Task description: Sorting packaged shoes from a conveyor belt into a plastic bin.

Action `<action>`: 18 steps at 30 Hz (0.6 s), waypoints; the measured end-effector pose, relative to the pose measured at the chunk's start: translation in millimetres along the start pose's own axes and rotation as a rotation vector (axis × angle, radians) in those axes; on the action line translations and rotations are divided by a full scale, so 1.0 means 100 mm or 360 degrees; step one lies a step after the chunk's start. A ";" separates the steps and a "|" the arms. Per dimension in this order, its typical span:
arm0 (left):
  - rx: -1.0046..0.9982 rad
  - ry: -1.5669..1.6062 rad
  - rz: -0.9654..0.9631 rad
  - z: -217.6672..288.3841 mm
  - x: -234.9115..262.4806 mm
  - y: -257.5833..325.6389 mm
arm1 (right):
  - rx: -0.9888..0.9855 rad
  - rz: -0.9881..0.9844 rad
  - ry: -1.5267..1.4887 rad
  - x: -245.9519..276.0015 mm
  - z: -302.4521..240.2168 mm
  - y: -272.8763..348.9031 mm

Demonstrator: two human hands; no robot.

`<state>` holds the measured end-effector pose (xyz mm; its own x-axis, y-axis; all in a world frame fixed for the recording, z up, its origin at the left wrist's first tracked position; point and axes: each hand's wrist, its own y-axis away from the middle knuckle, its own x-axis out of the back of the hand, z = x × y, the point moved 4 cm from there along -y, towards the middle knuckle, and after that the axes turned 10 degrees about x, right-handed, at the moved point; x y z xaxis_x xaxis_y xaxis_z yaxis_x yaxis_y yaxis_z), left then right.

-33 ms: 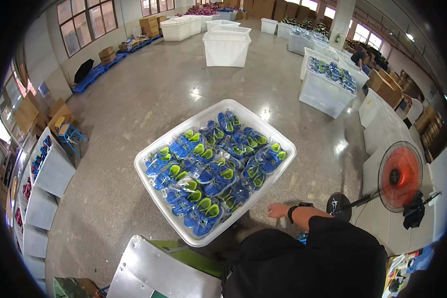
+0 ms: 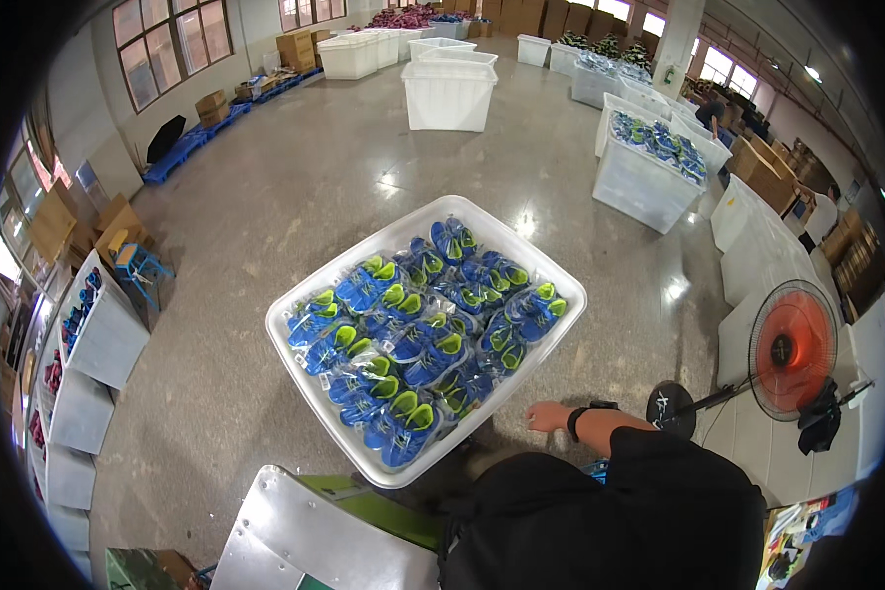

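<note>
My right hand [image 2: 546,416] hangs beside the near right side of a large white plastic bin [image 2: 283,344], apart from its rim. A black band circles the wrist. I see nothing held in this hand, but its fingers are foreshortened, so I cannot tell whether they are closed. My left hand is out of view. Filling the bin are several blue shoes [image 2: 403,433] with lime-green linings, wrapped in clear plastic bags.
A metal-topped table [image 2: 295,541] stands at the near left. To the right is a floor fan [image 2: 795,349] with an orange-red centre. White bins [image 2: 449,95] stand ahead; another shoe-filled bin [image 2: 649,187] is at the right. A blue stool [image 2: 140,265] stands left.
</note>
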<state>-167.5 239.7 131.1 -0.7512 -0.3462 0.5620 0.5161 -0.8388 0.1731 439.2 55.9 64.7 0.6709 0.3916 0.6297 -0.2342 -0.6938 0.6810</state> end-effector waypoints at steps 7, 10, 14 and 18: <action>0.0055 0.0019 0.0027 0.00 -0.07 0.29 | 0.0380 -0.0014 -0.0015 0.09 -0.53 -0.38; 0.0093 0.0053 0.0062 -0.17 0.00 0.43 | 0.0518 0.0063 -0.0019 0.08 -0.62 -0.66; 0.0221 0.0147 0.0201 -0.69 0.39 0.79 | 0.0625 -0.0005 0.0124 0.05 -0.79 -0.95; -0.0084 0.0134 0.0473 -1.71 0.91 1.46 | 0.0666 0.0036 0.0038 0.07 -0.92 -1.02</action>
<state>-231.5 14.1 69.3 -0.6031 -0.6113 0.5124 0.6980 -0.7154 -0.0320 402.5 184.7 34.2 0.6515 0.3840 0.6543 0.0609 -0.8861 0.4595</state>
